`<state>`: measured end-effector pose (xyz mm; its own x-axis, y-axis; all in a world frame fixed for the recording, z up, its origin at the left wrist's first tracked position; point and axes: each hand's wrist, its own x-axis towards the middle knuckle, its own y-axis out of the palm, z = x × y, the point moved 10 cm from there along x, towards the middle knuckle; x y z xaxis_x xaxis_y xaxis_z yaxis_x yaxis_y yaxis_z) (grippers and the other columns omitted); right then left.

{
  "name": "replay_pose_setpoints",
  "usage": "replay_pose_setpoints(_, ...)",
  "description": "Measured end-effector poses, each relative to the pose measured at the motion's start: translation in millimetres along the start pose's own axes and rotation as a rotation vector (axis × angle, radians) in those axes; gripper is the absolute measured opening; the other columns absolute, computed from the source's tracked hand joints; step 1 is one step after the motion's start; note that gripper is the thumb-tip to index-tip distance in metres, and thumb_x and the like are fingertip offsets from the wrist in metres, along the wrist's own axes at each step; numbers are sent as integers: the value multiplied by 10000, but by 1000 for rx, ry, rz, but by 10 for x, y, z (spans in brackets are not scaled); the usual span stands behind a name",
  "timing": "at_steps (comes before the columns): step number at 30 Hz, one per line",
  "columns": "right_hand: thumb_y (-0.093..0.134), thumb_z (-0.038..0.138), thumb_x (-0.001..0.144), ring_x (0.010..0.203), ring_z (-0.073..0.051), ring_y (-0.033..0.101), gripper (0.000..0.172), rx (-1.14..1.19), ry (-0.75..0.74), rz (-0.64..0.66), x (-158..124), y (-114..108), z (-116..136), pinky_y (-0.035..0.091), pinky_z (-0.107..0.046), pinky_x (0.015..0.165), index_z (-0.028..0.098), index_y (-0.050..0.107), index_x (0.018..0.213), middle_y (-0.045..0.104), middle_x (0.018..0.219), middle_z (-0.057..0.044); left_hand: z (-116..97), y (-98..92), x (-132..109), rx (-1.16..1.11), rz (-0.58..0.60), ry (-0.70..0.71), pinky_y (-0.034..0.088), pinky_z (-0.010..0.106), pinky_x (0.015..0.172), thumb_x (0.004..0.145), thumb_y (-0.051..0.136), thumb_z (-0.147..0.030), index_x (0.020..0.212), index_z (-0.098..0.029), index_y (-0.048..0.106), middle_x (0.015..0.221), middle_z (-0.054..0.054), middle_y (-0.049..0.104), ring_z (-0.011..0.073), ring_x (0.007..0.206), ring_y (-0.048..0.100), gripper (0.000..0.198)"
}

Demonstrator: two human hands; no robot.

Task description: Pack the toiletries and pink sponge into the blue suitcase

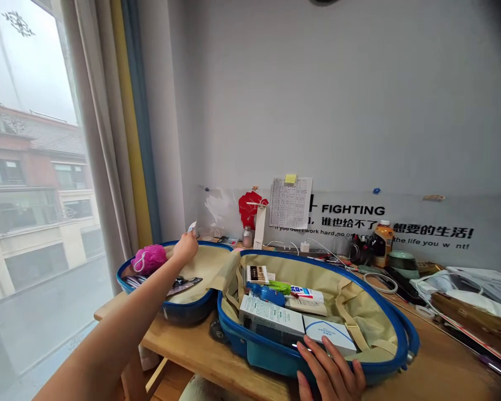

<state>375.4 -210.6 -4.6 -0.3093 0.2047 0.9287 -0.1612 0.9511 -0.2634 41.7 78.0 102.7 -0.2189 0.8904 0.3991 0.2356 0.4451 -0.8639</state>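
A blue suitcase [401,356] with a cream lining lies open on a wooden desk, its two halves side by side. My left hand [186,248] is closed on a small white item [193,226] above the far rim of the left half; its kind is unclear. In that half sit a pink bath puff [150,259] and some dark flat items [181,285], partly behind my forearm. With fingers spread, my right hand [332,367] rests on the near rim of the right half. That half holds white boxes [271,314], a toothpaste tube [307,293] and a cotton swab pack [256,274].
Behind the suitcase stand a small jar [246,236] and a white charger [304,247]. An orange bottle [383,243], cables and a brown pouch [471,312] crowd the desk's right side. A curtained window [33,167] is on the left.
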Motion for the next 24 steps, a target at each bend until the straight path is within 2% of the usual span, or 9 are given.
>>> replay_pose_setpoints(3,544,268,796,988,-202,623,319,5,13,6,14,-2,-12,154,-439,1134,308,667,1088,723,1015,4,-432,-213,-127,-136,-56,143,455,392,996,996,321,-308,1321,-192,497,1380,105,510,218,1185,548,387)
replay_pose_setpoints(6,545,268,799,1003,-202,620,320,29,26,17,13,4,-24,149,-433,1131,311,663,1094,723,1020,8,-948,-293,-380,-263,-71,323,400,326,1063,992,233,-259,1365,-200,479,1447,71,466,208,1284,480,451)
replay_pose_setpoints(10,541,290,810,1032,-197,604,316,67,47,30,5,8,-40,154,-418,1123,308,657,1103,722,1020,10,-1612,-142,-875,-394,2,548,387,321,1091,988,237,-245,1397,-187,451,1427,83,497,185,1292,478,465)
replay_pose_setpoints(14,526,275,810,1028,-194,598,295,32,25,26,49,-16,-4,151,-429,1127,303,667,1068,719,1011,11,-2094,157,-1527,-440,174,789,403,295,1076,968,309,-233,1343,-206,521,1396,63,540,163,1252,526,432)
replay_pose_setpoints(17,528,260,804,1013,-192,595,292,29,3,1,93,-48,21,143,-438,1137,273,671,1059,722,985,-1,-2302,378,-2068,-395,396,1065,442,256,1020,943,421,-289,1209,-265,633,1330,7,604,156,1192,579,341)
replay_pose_setpoints(19,536,253,799,1007,-191,598,292,40,4,-18,99,-65,18,136,-437,1143,263,669,1058,724,976,-5,-2322,507,-2338,-336,559,1212,462,241,972,954,414,-349,1135,-277,672,1321,-8,611,161,1171,595,324)
replay_pose_setpoints(21,541,260,800,1005,-187,605,290,50,25,-14,86,-55,-6,126,-428,1150,276,665,1062,724,989,4,-2279,585,-2417,-302,648,1246,475,228,916,977,353,-402,1082,-270,696,1262,0,652,160,1113,626,383)
replay_pose_setpoints(24,539,278,803,989,-188,616,288,54,31,1,60,-31,-13,118,-425,1156,287,658,1066,726,997,14,-2192,617,-2323,-298,657,1197,484,211,824,980,308,-482,936,-243,739,1033,21,743,155,952,677,495)
